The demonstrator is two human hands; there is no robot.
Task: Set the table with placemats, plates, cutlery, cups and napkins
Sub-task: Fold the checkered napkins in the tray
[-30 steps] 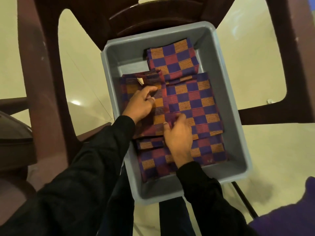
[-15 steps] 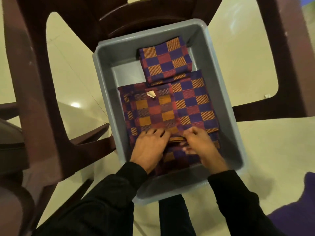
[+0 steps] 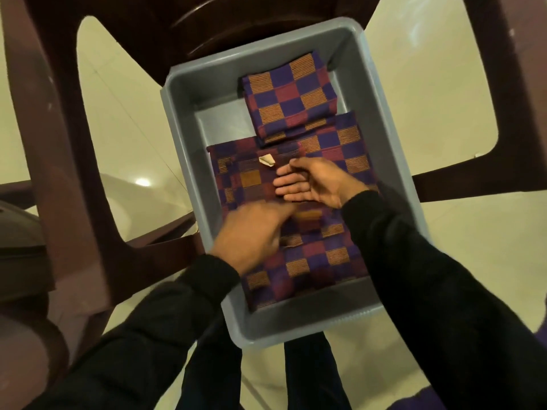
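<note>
A grey plastic bin (image 3: 296, 325) sits on a dark brown plastic chair (image 3: 53, 149). Inside lie folded cloths checked in purple, red and orange. A small folded one (image 3: 290, 96) is at the far end. A larger one (image 3: 316, 261), with a white tag (image 3: 266, 160) on it, fills the near part. My right hand (image 3: 316, 182) hovers just over the large cloth's middle, palm turned sideways and fingers straight. My left hand (image 3: 251, 235), blurred by motion, rests flat on the same cloth just nearer to me, fingers pointing right.
The chair's arms and back frame the bin on the left, right and far side. Pale glossy floor (image 3: 444, 261) shows all round. A dark rounded object (image 3: 17, 232) is at the left edge. My legs stand just below the bin.
Both hands have let go of the folded edge near the bin's front. The right hand moved up to the cloth's middle and opened; the left slid up beside it.
</note>
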